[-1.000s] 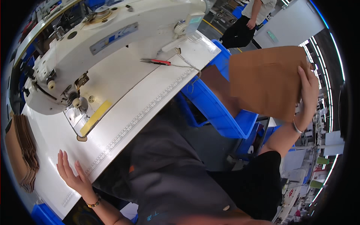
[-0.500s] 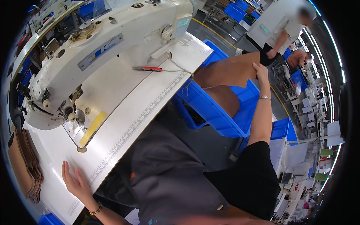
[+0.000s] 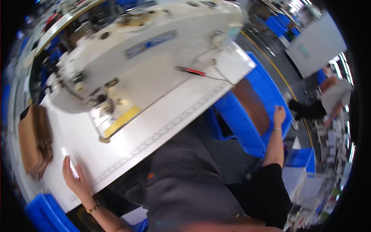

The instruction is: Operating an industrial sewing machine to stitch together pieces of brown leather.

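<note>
My left hand [image 3: 77, 179] rests at the near left edge of the white sewing table [image 3: 162, 129], fingers stretched out and nothing in them. My right hand [image 3: 279, 115] is over the far side of a blue bin [image 3: 241, 125] at the right, loosely curled and blurred, with no sheet seen in it. Inside that bin lies a brown sheet [image 3: 253, 106], its outline smeared. A white sewing machine [image 3: 154, 50] stands across the table. A yellow strip [image 3: 122, 121] lies beside its needle area. At the table's left end is a stack of folded brown pieces [image 3: 34, 139].
Red-handled thread snips [image 3: 191, 71] lie on the table, near a cord running to its right end. Another blue bin [image 3: 48, 212] is at the lower left, and one more blue bin [image 3: 301, 160] is at the right. A person [image 3: 326, 102] is beyond the bin.
My right hand has let go of the brown sheet, which is now down in the bin. The view has swung, shifting the machine and table rightward. My left hand stays at the table edge.
</note>
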`<state>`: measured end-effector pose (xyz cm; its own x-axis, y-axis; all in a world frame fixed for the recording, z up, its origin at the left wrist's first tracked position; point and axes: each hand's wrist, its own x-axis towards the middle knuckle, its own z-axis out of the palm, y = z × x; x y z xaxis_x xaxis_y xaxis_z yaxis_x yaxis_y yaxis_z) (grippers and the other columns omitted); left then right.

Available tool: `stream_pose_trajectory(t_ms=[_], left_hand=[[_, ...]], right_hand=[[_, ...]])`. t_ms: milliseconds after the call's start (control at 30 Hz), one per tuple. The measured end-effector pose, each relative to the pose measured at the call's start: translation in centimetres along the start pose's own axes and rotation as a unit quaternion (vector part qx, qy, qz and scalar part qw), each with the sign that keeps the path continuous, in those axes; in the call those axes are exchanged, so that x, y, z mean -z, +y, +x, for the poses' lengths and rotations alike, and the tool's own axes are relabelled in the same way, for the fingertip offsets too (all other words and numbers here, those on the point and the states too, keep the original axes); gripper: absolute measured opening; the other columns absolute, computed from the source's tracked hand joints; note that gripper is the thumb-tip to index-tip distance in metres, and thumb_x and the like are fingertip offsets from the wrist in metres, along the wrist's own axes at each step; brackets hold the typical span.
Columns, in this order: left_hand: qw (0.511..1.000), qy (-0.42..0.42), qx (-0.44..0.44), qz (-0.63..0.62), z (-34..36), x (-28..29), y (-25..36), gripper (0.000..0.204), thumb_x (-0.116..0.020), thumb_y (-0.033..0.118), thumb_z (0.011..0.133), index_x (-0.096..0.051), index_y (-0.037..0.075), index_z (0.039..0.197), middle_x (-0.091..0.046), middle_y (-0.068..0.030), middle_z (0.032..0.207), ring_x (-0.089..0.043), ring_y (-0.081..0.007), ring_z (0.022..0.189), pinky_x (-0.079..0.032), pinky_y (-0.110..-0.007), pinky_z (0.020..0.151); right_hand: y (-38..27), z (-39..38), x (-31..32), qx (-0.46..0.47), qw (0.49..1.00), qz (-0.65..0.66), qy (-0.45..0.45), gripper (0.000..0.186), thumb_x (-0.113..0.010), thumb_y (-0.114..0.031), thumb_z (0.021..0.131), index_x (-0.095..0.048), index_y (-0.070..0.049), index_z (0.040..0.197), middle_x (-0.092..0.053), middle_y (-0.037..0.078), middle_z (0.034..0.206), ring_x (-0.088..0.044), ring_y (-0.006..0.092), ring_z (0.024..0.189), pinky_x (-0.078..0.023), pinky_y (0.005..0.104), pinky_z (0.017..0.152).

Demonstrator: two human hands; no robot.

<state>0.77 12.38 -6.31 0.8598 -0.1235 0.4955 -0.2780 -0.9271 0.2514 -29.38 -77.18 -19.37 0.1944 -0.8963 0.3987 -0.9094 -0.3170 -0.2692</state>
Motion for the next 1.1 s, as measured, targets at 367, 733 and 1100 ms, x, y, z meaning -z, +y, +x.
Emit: stream_pose_trajectory(t_ms=[367,733,1100], left_hand=[[0.978,0.147,0.008,0.145,9.6,4.1,-3.8,0.025,-0.073,0.017,0.095,-0.072,0.002,0.115,-0.072,-0.0131,0.119,-0.067,-0.0343,0.11,-0.053,-0.042,0.095],[0.963,0.006,0.174,0.208,18.5,2.7,-8.6,0.034,-0.067,0.036,0.096,-0.079,0.005,0.098,-0.075,-0.0195,0.092,-0.072,-0.0421,0.09,-0.057,-0.049,0.082],[0.962,-0.056,0.234,0.128,19.8,4.2,-11.2,0.033,-0.07,0.032,0.092,-0.077,0.0,0.09,-0.072,-0.021,0.079,-0.072,-0.0386,0.079,-0.055,-0.044,0.075]], right_hand=[[-42.7,-18.6,12.3,0.784,0.512,0.351,0.007,0.019,-0.078,-0.009,0.083,-0.07,-0.006,0.1,-0.063,0.006,0.075,-0.061,0.0255,0.06,-0.047,0.0403,0.052],[-55.0,-36.0,13.9,0.805,0.276,0.52,-0.073,0.034,-0.075,-0.021,0.089,-0.049,-0.013,0.068,-0.047,0.0,0.06,-0.053,0.0158,0.05,-0.043,0.0305,0.044],[-54.5,-35.5,13.6,0.789,0.275,0.54,-0.103,0.036,-0.079,-0.018,0.084,-0.049,-0.012,0.067,-0.045,0.001,0.059,-0.052,0.0179,0.048,-0.042,0.0326,0.043]])
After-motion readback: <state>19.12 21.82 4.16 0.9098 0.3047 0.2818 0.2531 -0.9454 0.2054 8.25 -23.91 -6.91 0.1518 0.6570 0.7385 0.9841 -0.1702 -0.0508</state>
